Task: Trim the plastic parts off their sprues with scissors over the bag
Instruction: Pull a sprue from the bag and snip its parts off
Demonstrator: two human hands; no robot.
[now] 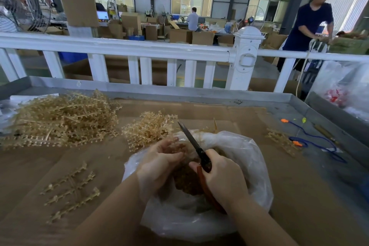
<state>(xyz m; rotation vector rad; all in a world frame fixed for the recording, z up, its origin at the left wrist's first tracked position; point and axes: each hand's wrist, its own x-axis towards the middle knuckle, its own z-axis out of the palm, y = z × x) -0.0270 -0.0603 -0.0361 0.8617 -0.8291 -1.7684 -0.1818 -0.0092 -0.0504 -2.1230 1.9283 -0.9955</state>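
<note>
Working right over the mouth of the clear plastic bag (245, 158), the person is keeping both hands low at six o'clock on the cardboard-covered counter (299, 195). The right hand (223, 179) is wrapping its fingers round the red-brown handles of the scissors (196, 150), thumb curled in at the pivot, and the dark blades are lying together, pointing up toward eleven o'clock. The left hand (159, 162) is sitting just beside the blades with fingers gently bent and reaching into the bag opening; whether it is pinching a sprue I cannot tell, as the fingertips are blending into the amber pile of cut parts (187, 181) inside.

Supply is waiting well apart: a big heap of untrimmed sprues (61, 118) at ten o'clock, a smaller heap (147, 128) at twelve, just beyond the bag. Loose sprue pieces (71, 191) are lying at eight o'clock, and a few more (279, 140) at two o'clock near a blue cord (315, 142).

To do this step well, I judge the left hand should be presenting each sprue close to the scissors' pivot, where the blades bite hardest, holding the runner and not the part. Keeping the cut directly above the bag opening matters, so parts are dropping in, not skittering across the cardboard. Fingertips are sitting near the blades, so that is the risk to be watching.
</note>
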